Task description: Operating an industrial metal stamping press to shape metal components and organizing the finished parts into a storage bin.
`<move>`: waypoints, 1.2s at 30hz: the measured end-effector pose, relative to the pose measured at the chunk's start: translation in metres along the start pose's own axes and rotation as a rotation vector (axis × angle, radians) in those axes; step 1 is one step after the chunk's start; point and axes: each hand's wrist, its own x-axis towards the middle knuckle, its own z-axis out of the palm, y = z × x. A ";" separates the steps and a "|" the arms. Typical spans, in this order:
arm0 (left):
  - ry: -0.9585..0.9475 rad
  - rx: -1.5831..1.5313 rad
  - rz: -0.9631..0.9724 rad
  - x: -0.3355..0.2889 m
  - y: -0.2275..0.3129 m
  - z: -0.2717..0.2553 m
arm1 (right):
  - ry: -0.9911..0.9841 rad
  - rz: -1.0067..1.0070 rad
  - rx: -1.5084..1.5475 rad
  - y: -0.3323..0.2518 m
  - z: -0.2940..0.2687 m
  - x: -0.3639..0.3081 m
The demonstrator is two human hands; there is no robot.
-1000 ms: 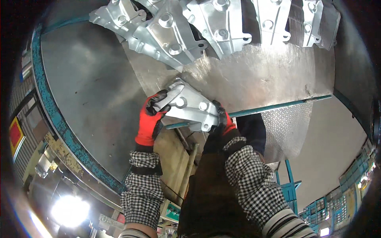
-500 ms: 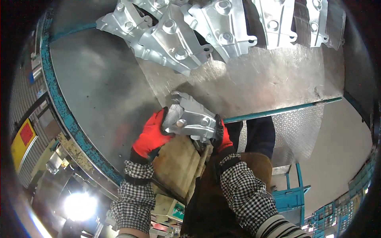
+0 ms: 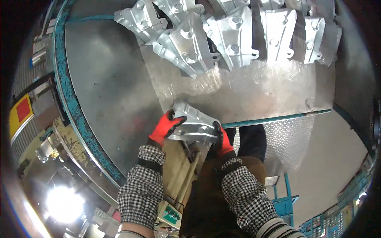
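Both hands are on one stamped metal bracket, held right at the near edge of the big round steel table, just off its teal rim. The left hand, in a red glove, is curled around the bracket's left end with the fingers wrapped over the top. The right hand clamps the right end, thumb up over the part and the rest tucked underneath, so his fingertips on that side are hidden.

What could go sideways: the bracket hangs mostly past the table edge over his apron, so if either grip slips, it probably drops onto his legs or the floor instead of the steel. Stamped edges look sharp too, and the gloves are thin-looking on the palm side. Also, the row of brackets at the far edge is stacked overlapping and leaning on each other; bumping one could likely shift its neighbours. The shiny checker plate under the table's right side looks slick to stand near.
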 end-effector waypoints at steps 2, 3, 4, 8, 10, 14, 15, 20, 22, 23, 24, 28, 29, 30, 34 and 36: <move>0.001 -0.245 0.040 -0.027 -0.014 0.010 | -0.074 -0.066 -0.212 -0.020 0.003 -0.035; -0.012 -0.282 0.058 -0.033 -0.001 0.039 | -0.029 -0.314 -0.761 -0.041 -0.032 -0.061; 0.010 -0.303 0.047 -0.053 0.005 0.055 | 0.081 -0.292 -0.831 -0.060 -0.029 -0.082; 0.083 -0.342 0.168 -0.150 0.040 0.100 | 0.330 0.206 -0.372 -0.138 0.009 -0.177; 0.072 -0.348 0.295 -0.200 0.066 0.125 | 0.246 -0.055 -0.579 -0.176 -0.006 -0.252; -0.080 -0.401 0.286 -0.307 0.089 0.154 | 0.135 -0.232 -1.227 -0.221 0.089 -0.400; -0.129 -0.387 0.232 -0.337 0.098 0.153 | -0.018 -0.339 -1.552 -0.217 0.092 -0.462; 0.011 -0.442 0.299 -0.457 0.109 0.154 | -0.134 -0.199 -1.451 -0.211 0.152 -0.617; 0.093 -0.469 0.393 -0.476 0.109 0.142 | -0.346 -0.412 -1.644 -0.212 0.171 -0.617; 0.090 -0.480 0.409 -0.487 0.104 0.125 | -0.449 -0.520 -1.726 -0.205 0.185 -0.619; 0.083 -0.510 0.440 -0.506 0.102 0.103 | -0.380 -0.404 -1.694 -0.181 0.230 -0.629; 0.190 -0.697 0.413 -0.586 0.094 -0.014 | -0.379 -0.237 -1.459 -0.111 0.282 -0.585; 0.190 -0.677 0.384 -0.590 0.096 -0.045 | -0.470 -0.356 -1.453 -0.103 0.319 -0.551; 0.246 -0.682 0.402 -0.599 0.080 -0.072 | -0.606 -0.421 -1.459 -0.096 0.361 -0.513; 0.492 -0.180 0.777 -0.616 0.016 -0.217 | -0.962 -0.625 -1.594 -0.009 0.484 -0.434; 0.673 0.196 0.988 -0.620 -0.022 -0.297 | -1.085 -0.854 -1.542 0.056 0.525 -0.399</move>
